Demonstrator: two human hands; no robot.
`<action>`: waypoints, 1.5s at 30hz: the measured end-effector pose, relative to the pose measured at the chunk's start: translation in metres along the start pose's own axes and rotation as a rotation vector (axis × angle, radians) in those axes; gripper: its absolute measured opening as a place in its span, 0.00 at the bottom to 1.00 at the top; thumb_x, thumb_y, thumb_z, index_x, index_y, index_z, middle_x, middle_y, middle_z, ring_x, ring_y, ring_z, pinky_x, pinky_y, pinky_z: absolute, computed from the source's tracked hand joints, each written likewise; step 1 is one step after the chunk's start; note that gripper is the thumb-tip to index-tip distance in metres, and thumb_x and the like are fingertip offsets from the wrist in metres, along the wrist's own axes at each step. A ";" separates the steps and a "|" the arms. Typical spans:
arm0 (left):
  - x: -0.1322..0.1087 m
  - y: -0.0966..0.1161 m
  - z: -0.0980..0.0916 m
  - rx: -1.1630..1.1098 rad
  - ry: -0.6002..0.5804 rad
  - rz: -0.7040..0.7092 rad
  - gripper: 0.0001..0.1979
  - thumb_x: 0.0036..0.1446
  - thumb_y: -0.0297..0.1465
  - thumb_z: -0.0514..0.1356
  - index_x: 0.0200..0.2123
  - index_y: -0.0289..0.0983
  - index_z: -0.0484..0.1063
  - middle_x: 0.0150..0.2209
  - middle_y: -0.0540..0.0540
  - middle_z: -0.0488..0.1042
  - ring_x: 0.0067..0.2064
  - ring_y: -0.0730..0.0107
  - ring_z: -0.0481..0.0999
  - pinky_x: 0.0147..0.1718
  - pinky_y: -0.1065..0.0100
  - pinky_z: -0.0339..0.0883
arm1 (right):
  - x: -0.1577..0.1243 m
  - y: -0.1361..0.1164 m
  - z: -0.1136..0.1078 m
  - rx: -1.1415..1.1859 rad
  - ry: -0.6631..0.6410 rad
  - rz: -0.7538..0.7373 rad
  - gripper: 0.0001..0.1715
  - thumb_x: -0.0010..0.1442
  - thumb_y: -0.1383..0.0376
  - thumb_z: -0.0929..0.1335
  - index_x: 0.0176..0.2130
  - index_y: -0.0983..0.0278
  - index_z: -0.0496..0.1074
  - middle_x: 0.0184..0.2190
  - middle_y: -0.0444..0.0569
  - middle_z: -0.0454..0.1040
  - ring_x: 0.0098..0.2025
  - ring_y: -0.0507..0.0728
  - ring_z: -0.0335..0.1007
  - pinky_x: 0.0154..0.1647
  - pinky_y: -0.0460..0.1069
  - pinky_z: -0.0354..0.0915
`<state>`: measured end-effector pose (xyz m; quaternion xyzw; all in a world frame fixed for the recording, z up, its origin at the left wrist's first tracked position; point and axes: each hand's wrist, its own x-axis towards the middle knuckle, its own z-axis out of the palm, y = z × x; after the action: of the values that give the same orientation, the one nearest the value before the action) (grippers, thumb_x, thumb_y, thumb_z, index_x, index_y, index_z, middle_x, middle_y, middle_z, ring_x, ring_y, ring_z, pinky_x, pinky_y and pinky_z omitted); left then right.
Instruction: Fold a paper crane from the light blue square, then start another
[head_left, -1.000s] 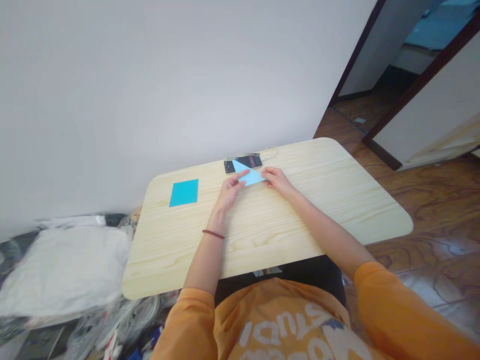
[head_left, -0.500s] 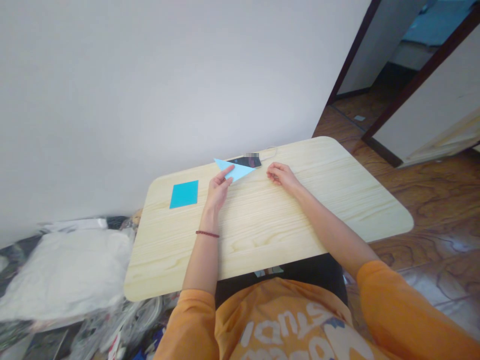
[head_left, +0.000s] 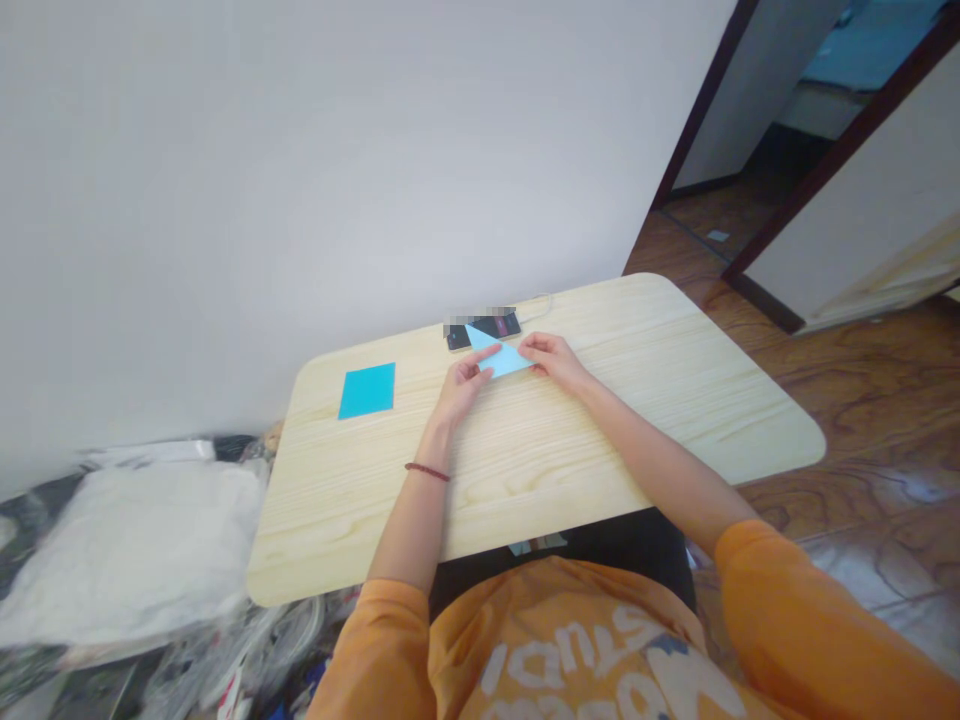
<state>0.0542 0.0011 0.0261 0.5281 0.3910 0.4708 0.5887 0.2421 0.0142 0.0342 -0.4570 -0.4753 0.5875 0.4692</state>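
A light blue folded paper triangle [head_left: 501,358] lies on the pale wooden table [head_left: 540,470], partly over a black smartphone [head_left: 484,330]. My left hand [head_left: 465,382] presses its fingers on the paper's left part. My right hand [head_left: 547,362] holds the paper's right tip with its fingertips. A flat square of darker blue paper [head_left: 366,391] lies on the table to the left of my left hand. A thin cable [head_left: 536,306] runs from the phone's far end.
A white wall [head_left: 300,180] runs along the table's far edge. A white bag [head_left: 127,555] and clear plastic sit on the floor at lower left. Brown wooden flooring [head_left: 862,400] and a doorway [head_left: 750,120] lie to the right.
The paper has swung back from the left of the phone to lie across its near edge. My right hand has moved left and now touches the paper's tip.
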 end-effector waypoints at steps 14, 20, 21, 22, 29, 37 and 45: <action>-0.002 0.003 0.008 0.066 0.330 0.070 0.24 0.40 0.30 0.68 0.44 0.35 0.73 0.30 0.46 0.77 0.31 0.70 0.75 0.35 0.68 0.69 | 0.001 0.005 0.003 -0.168 -0.108 -0.088 0.14 0.43 0.57 0.71 0.25 0.65 0.68 0.20 0.41 0.67 0.23 0.49 0.59 0.24 0.45 0.53; -0.005 0.005 0.018 0.020 0.243 0.047 0.33 0.38 0.30 0.69 0.51 0.35 0.68 0.27 0.49 0.77 0.28 0.72 0.75 0.33 0.69 0.69 | 0.002 0.010 0.006 -0.195 -0.124 -0.124 0.13 0.44 0.57 0.70 0.24 0.65 0.69 0.19 0.41 0.67 0.24 0.49 0.59 0.26 0.45 0.53; -0.006 0.005 0.019 0.017 0.243 0.049 0.34 0.37 0.30 0.70 0.52 0.35 0.68 0.27 0.49 0.77 0.28 0.72 0.75 0.33 0.69 0.69 | 0.002 0.010 0.006 -0.198 -0.124 -0.125 0.13 0.44 0.57 0.70 0.24 0.65 0.69 0.19 0.41 0.66 0.24 0.49 0.58 0.26 0.45 0.53; -0.006 0.005 0.020 0.015 0.248 0.051 0.35 0.37 0.30 0.70 0.53 0.35 0.67 0.27 0.49 0.77 0.28 0.72 0.75 0.33 0.69 0.69 | 0.003 0.010 0.006 -0.198 -0.124 -0.125 0.12 0.44 0.57 0.70 0.24 0.65 0.69 0.19 0.40 0.66 0.23 0.49 0.58 0.26 0.45 0.52; -0.004 0.006 0.011 -0.028 0.349 0.036 0.38 0.36 0.31 0.70 0.54 0.37 0.66 0.27 0.49 0.78 0.28 0.71 0.76 0.33 0.68 0.70 | 0.004 0.005 0.002 -0.235 -0.085 -0.082 0.11 0.43 0.59 0.69 0.22 0.65 0.69 0.17 0.40 0.65 0.21 0.48 0.57 0.23 0.45 0.51; 0.001 0.011 -0.014 -0.095 0.512 0.024 0.38 0.33 0.31 0.72 0.52 0.37 0.67 0.27 0.49 0.78 0.30 0.70 0.77 0.35 0.67 0.70 | 0.007 0.002 -0.013 -0.221 0.063 -0.072 0.10 0.43 0.61 0.69 0.24 0.65 0.68 0.17 0.41 0.66 0.19 0.47 0.56 0.18 0.44 0.50; 0.000 0.007 0.003 -0.052 0.413 0.063 0.30 0.36 0.31 0.70 0.46 0.35 0.71 0.28 0.49 0.77 0.30 0.72 0.75 0.34 0.69 0.69 | 0.002 0.007 0.003 -0.154 -0.045 -0.099 0.17 0.44 0.56 0.71 0.31 0.65 0.71 0.21 0.43 0.69 0.21 0.48 0.60 0.20 0.44 0.52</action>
<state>0.0558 0.0000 0.0338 0.4170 0.4742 0.5971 0.4946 0.2382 0.0150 0.0279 -0.4543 -0.5517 0.5353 0.4501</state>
